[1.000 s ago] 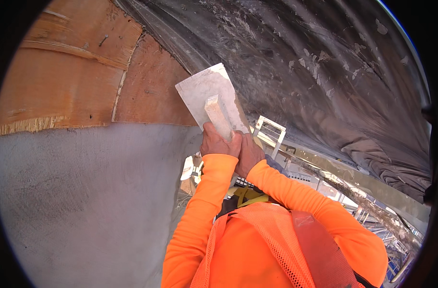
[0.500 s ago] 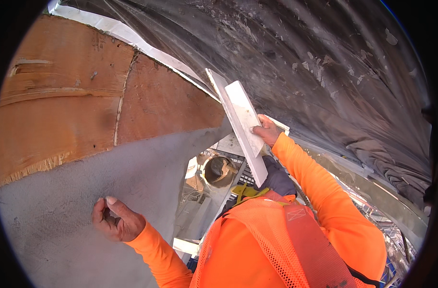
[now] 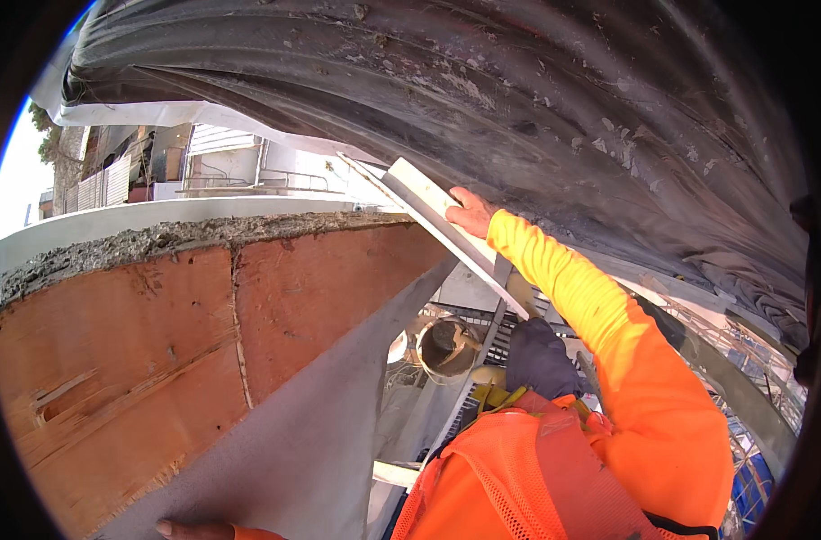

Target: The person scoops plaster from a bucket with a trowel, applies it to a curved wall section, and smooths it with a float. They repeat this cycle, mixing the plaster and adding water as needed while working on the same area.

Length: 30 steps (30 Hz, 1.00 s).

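Note:
My right hand (image 3: 471,214) grips a long, white, flat plastering float (image 3: 421,193) by the raised piece on its back. The float slants past the far right end of an orange-brown plywood board (image 3: 325,292); whether they touch, I cannot tell. Only part of my left hand (image 3: 194,531) shows at the lower edge, close to the smooth grey plastered surface (image 3: 316,441) below the plywood. Most of its fingers are cut off by the frame, so its grip is hidden.
Rough mortar (image 3: 158,241) runs along the plywood's top edge. A dark plastic sheet (image 3: 518,99) hangs across the far side and right. Below stands a bucket (image 3: 421,347) with mortar and a tool inside, on a metal grating walkway. Railings and buildings (image 3: 248,162) show beyond.
My view has tilted up and left, revealing the plywood's mortared top edge and the buildings. My left hand has dropped to the lower edge; the right hand still holds the float, now nearer the plywood.

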{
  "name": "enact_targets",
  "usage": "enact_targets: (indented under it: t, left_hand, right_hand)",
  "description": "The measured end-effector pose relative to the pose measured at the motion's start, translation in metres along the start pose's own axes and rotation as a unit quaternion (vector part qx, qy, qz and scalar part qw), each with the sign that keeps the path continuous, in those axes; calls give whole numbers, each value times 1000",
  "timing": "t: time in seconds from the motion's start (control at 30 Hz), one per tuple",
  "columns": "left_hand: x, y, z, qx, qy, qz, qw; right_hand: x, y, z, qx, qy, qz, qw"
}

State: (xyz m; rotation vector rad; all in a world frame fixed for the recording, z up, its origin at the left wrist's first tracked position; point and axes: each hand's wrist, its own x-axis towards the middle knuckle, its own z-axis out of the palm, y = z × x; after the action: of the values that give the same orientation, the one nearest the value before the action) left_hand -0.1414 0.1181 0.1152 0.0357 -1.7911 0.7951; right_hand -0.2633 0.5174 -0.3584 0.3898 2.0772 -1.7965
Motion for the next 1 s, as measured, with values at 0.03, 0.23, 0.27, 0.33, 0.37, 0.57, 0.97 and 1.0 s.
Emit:
enact_targets:
  t: [0.03, 0.23, 0.27, 0.33, 0.37, 0.57, 0.97, 1.0]
  left_hand:
    - [-2, 2, 3, 4, -19, -12, 1000]
    - [-11, -8, 11, 29, -29, -18, 999]
    - [-12, -12, 14, 11, -17, -8, 1000]
    - [-15, -21, 18, 64, -9, 25, 998]
    - [-16, -25, 20, 91, -5, 42, 995]
    - [-24, -33, 21, 84, -46, 82, 992]
    - [-42, 3, 56, 40, -85, 127, 988]
    - [-44, 6, 59, 37, -87, 128, 987]
  right_hand:
    - [15, -4, 3, -51, -4, 12, 999]
    - [89, 29, 19, -209, -97, 51, 972]
    - [97, 38, 26, -228, -69, 62, 969]
    - [115, 52, 36, -241, -75, 73, 965]
    - [123, 58, 40, -255, -78, 90, 960]
    - [169, 84, 62, -299, -93, 187, 931]
    - [251, 165, 104, -362, -123, 323, 866]
    - [255, 172, 105, -366, -145, 319, 862]
